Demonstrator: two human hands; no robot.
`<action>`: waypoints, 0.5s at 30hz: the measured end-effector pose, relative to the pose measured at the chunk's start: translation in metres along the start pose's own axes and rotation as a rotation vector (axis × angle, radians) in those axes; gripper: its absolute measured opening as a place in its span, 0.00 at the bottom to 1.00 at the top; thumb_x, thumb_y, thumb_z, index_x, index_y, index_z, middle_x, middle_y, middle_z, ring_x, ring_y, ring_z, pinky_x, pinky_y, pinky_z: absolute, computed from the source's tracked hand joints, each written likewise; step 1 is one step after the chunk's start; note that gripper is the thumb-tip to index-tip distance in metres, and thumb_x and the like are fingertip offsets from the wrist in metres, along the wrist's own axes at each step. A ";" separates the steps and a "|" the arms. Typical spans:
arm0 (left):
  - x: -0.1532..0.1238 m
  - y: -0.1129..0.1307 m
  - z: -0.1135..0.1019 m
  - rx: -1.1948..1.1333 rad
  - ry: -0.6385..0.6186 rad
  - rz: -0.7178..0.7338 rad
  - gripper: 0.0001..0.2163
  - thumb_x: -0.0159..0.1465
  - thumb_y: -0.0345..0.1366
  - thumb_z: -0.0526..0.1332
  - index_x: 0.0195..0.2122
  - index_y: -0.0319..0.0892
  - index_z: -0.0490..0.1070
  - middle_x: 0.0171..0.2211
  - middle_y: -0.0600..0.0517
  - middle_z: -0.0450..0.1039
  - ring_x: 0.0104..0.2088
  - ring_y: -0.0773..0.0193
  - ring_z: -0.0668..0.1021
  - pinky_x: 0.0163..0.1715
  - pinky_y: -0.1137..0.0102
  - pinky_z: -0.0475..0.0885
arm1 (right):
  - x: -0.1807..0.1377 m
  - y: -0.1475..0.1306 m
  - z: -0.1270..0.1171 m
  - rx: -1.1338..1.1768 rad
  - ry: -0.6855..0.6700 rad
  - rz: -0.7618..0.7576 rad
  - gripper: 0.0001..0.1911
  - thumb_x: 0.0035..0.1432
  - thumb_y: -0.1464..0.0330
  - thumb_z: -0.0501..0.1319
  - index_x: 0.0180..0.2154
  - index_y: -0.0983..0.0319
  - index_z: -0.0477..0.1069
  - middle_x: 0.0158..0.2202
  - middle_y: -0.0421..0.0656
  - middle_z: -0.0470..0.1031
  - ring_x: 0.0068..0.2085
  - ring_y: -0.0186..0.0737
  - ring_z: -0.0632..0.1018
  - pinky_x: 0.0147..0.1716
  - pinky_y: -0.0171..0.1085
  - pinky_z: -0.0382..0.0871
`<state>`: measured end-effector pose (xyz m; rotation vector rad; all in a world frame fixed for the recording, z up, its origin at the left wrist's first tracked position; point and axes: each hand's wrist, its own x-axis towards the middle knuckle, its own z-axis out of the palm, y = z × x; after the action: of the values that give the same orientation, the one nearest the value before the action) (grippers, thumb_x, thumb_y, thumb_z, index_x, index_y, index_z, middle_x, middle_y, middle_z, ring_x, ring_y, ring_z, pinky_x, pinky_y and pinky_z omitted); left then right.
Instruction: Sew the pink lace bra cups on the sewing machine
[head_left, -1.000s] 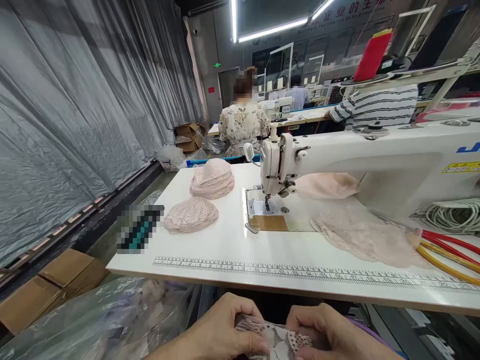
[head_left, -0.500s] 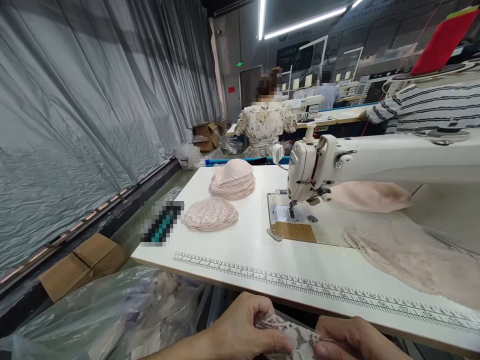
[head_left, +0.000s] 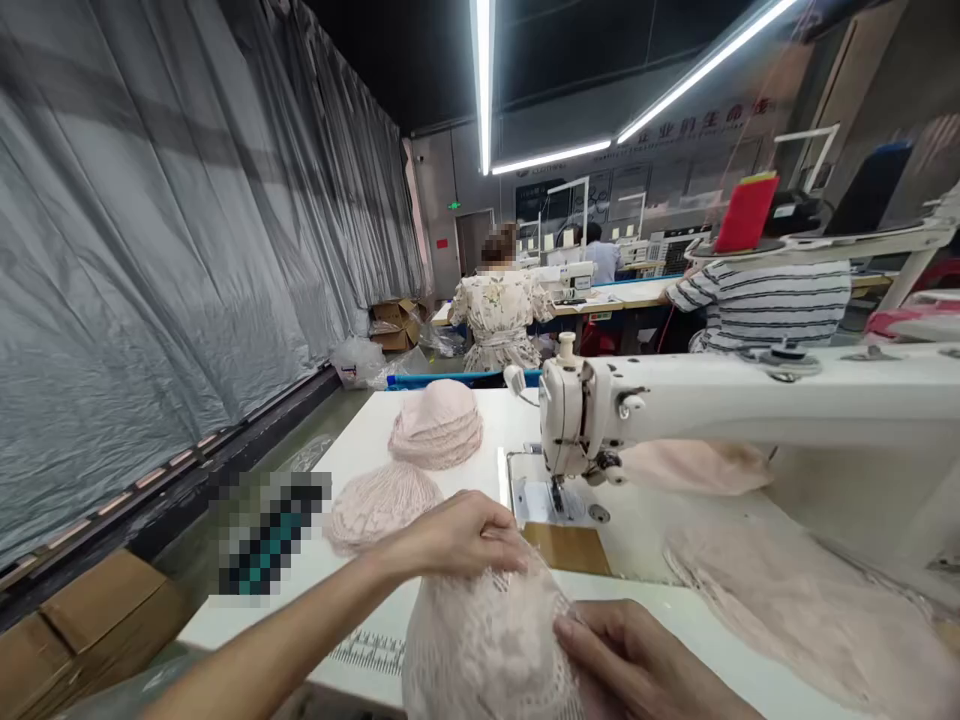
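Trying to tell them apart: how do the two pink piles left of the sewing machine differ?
The far pile is taller and smooth-topped; the near pile is flatter and lacy. The left hand hides the near pile's edge, not the far pile's. Both are pale pink domes.

A white sewing machine [head_left: 675,400] stands on a white table [head_left: 360,440]. Two piles of pink cloth [head_left: 437,425] sit beside it. Brown boxes [head_left: 82,610] lie under a grey curtain [head_left: 150,250]. A person in a striped shirt [head_left: 765,305] sits behind.
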<state>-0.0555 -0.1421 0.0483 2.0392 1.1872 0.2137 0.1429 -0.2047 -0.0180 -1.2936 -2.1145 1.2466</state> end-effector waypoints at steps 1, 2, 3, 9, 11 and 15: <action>0.019 -0.004 -0.008 0.023 -0.033 0.000 0.12 0.55 0.42 0.65 0.25 0.38 0.70 0.21 0.59 0.64 0.24 0.71 0.65 0.22 0.77 0.56 | 0.007 0.007 -0.009 -0.069 0.064 0.004 0.22 0.64 0.55 0.40 0.23 0.57 0.55 0.16 0.39 0.71 0.16 0.34 0.68 0.18 0.31 0.60; 0.037 -0.008 -0.013 0.045 -0.065 -0.005 0.11 0.53 0.41 0.66 0.25 0.38 0.69 0.21 0.59 0.64 0.23 0.72 0.65 0.22 0.77 0.57 | 0.013 0.015 -0.019 -0.136 0.131 0.001 0.21 0.64 0.55 0.41 0.23 0.57 0.55 0.16 0.40 0.71 0.17 0.35 0.69 0.21 0.33 0.61; 0.054 -0.013 -0.016 0.069 -0.087 -0.014 0.11 0.52 0.40 0.67 0.24 0.38 0.69 0.20 0.60 0.63 0.23 0.72 0.64 0.22 0.77 0.56 | 0.018 0.024 -0.030 -0.196 0.196 -0.009 0.19 0.63 0.56 0.42 0.23 0.57 0.55 0.17 0.40 0.71 0.19 0.38 0.70 0.24 0.35 0.62; 0.115 -0.026 -0.012 0.180 -0.169 -0.059 0.14 0.51 0.39 0.68 0.19 0.39 0.64 0.17 0.61 0.57 0.23 0.71 0.62 0.23 0.75 0.53 | 0.030 0.064 -0.067 -0.456 0.307 -0.274 0.14 0.61 0.70 0.44 0.39 0.56 0.66 0.34 0.42 0.76 0.33 0.42 0.78 0.29 0.36 0.67; 0.124 -0.025 -0.012 0.192 -0.200 -0.067 0.14 0.51 0.41 0.68 0.19 0.40 0.65 0.17 0.61 0.58 0.23 0.70 0.63 0.23 0.74 0.53 | 0.037 0.069 -0.069 -0.602 0.359 -0.513 0.19 0.59 0.77 0.44 0.46 0.55 0.65 0.39 0.42 0.77 0.37 0.40 0.79 0.30 0.34 0.71; 0.138 -0.027 -0.015 0.201 -0.217 -0.066 0.15 0.50 0.44 0.68 0.18 0.41 0.65 0.15 0.60 0.57 0.22 0.70 0.63 0.23 0.74 0.54 | 0.053 0.073 -0.072 -0.842 0.447 -0.784 0.19 0.64 0.76 0.42 0.48 0.60 0.67 0.43 0.44 0.78 0.35 0.40 0.80 0.29 0.34 0.75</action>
<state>-0.0046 -0.0154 0.0103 2.1282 1.1749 -0.1624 0.2027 -0.1101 -0.0462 -0.7025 -2.4464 -0.2640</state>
